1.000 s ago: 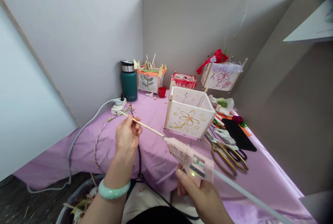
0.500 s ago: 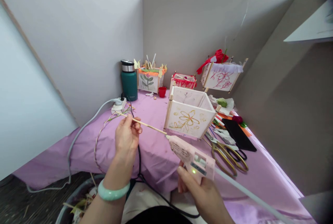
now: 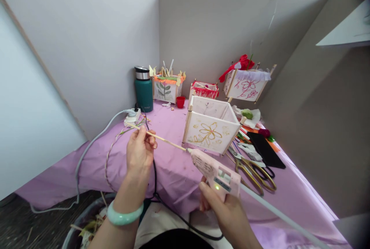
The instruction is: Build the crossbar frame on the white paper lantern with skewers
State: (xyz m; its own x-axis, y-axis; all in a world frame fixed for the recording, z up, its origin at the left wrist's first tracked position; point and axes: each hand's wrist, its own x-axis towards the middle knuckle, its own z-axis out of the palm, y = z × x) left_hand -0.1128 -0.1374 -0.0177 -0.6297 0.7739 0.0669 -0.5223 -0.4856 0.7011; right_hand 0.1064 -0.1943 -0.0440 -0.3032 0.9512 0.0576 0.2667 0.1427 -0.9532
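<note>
Between the thumb and fingers of my left hand (image 3: 141, 147) is a thin wooden stick (image 3: 169, 142), pointing right and slightly down. My right hand (image 3: 221, 210) is wrapped round the handle of a pale pink hot glue gun (image 3: 212, 170), whose green light is lit. A long glue stick (image 3: 277, 212) sticks out of its back. The gun's nozzle is at the right end of the wooden stick; whether they touch I cannot tell. Just behind the nozzle stands a white box-shaped lantern (image 3: 212, 133) with wooden corner posts and a yellow flower drawn on its front.
Gold-handled scissors (image 3: 254, 172) and a black flat object (image 3: 266, 149) lie at the right. Behind stand a teal bottle (image 3: 143, 93), a red cup (image 3: 180, 102) and decorated boxes (image 3: 164, 90). A power strip (image 3: 132, 118) and cables are at left, a bin (image 3: 71, 237) below.
The glue gun has moved slightly right, its nozzle drawing a little away from the lower left of the lantern. My left hand and the stick have shifted very slightly left.
</note>
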